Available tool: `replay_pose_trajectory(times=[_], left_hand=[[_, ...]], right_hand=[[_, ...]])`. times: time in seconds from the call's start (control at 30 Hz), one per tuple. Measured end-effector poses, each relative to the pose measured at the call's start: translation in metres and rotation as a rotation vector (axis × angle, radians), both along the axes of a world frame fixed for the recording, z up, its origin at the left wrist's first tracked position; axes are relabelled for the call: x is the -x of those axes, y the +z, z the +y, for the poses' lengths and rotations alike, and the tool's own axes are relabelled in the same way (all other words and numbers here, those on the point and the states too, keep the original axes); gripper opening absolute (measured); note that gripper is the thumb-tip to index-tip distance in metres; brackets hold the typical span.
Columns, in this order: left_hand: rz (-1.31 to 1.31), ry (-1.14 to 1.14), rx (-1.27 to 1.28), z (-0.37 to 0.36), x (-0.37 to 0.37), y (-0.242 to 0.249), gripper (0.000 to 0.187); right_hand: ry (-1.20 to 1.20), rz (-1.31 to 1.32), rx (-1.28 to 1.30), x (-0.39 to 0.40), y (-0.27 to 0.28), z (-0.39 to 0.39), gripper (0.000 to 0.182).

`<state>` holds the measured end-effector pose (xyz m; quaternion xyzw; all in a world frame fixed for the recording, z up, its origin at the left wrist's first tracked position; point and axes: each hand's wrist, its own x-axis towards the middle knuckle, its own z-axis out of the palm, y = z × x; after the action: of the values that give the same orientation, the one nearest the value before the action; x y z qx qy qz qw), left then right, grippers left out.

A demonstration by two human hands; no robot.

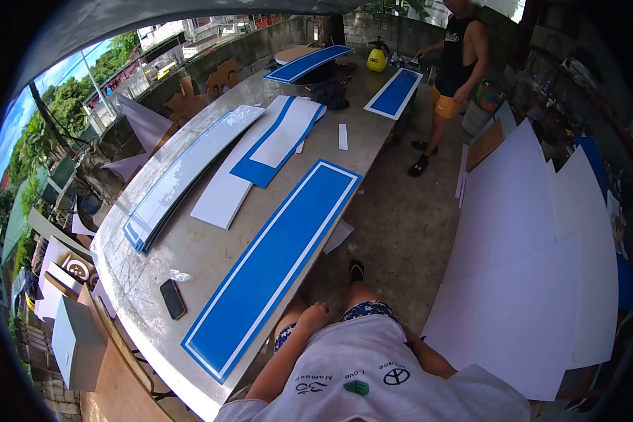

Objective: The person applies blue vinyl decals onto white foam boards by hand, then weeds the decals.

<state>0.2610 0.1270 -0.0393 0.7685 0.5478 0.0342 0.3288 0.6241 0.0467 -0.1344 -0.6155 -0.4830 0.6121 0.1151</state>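
Over my left thigh, beside the table edge, is my left hand. Its fingers look curled, and whatever they may hold is too small to make out. My right forearm hangs at my right hip, with the fingers hidden. Nearest to my left hand lies a long blue panel with a white border line, flat along the table's near edge. A phone rests on the table left of it, beside a crumpled clear scrap.
The metal table also bears stacked white-and-blue panels, white strips and more blue panels at its far end. A person stands there, near a yellow helmet-like object. Large white sheets lean on the right.
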Motion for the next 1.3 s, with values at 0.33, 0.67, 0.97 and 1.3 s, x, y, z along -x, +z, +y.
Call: replay_pose_trajectory(times=[0.33,0.67,0.97,1.3], left_hand=[[0.001,-0.046,-0.072,-0.003,0.025,-0.001,0.025],[0.286,-0.303,0.183,0.014,0.007,0.001,0.034],[0.394,-0.137,-0.061,-0.003,-0.003,-0.001,0.028],[0.328,-0.106,-0.195,-0.004,-0.007,0.008,0.024]], right_hand=[[0.022,-0.175,-0.116,-0.004,-0.040,-0.002,0.035],[0.049,-0.181,-0.128,-0.008,-0.068,0.000,0.040],[0.007,-0.148,-0.199,-0.013,-0.078,-0.006,0.040],[0.028,-0.178,-0.108,-0.015,-0.090,-0.006,0.041]])
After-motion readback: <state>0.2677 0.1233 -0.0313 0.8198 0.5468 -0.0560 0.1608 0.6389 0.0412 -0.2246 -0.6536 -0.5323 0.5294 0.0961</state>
